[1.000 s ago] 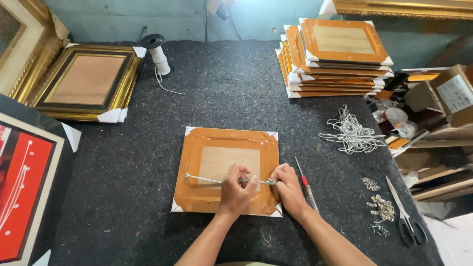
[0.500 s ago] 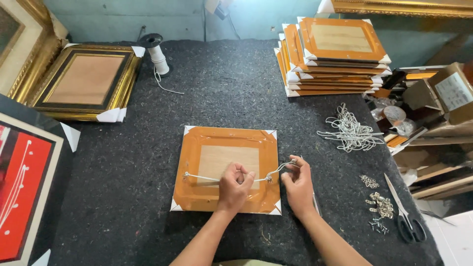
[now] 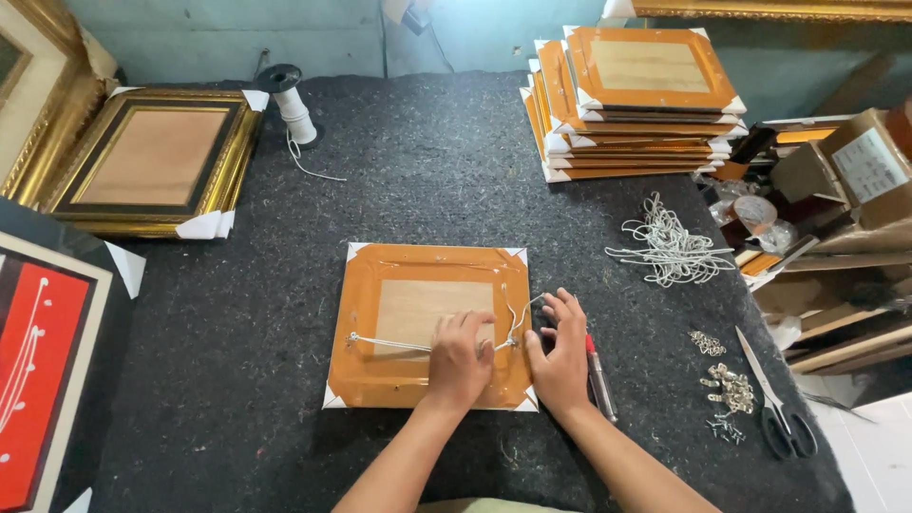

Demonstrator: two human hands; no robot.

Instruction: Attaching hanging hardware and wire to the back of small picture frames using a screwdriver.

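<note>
Wire (image 3: 418,344) pinched by both hands, left hand (image 3: 459,359) and right hand (image 3: 560,350), over the frame (image 3: 432,323), looked liable to slip free at its right edge.

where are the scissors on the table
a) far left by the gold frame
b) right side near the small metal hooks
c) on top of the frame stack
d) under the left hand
b: the scissors lie on the dark felt at the right edge, just beside the pile of small metal hooks, well away from both hands.
</note>
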